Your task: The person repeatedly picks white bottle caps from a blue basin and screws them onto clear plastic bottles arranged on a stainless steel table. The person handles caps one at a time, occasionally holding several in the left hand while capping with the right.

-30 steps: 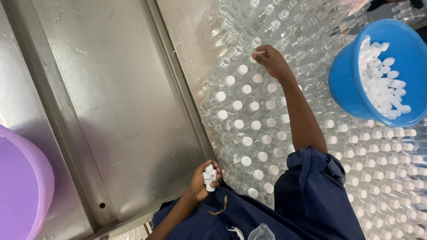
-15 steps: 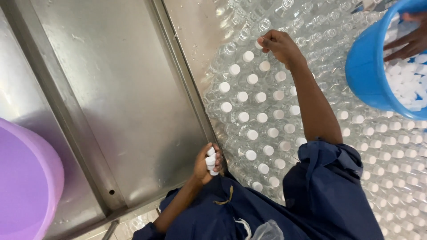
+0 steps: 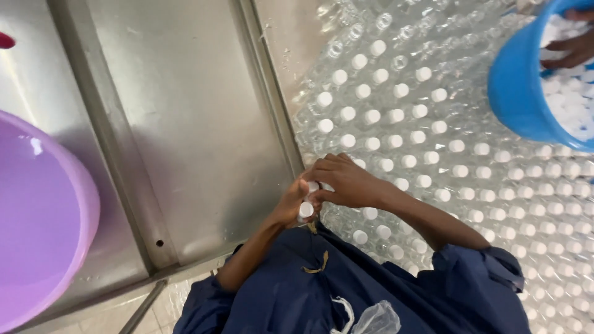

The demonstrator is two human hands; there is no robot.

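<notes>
Right hand (image 3: 346,182) pulled back | meets left hand (image 3: 291,204) | seemingly picking caps (image 3: 306,210)

Dark blue gown, short sleeves, bare forearms

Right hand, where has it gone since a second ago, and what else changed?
The right hand drew back from the far bottles to meet the left hand, reaching into its white caps. Another person's hand entered the blue tub. The left hand kept its caps.
</notes>
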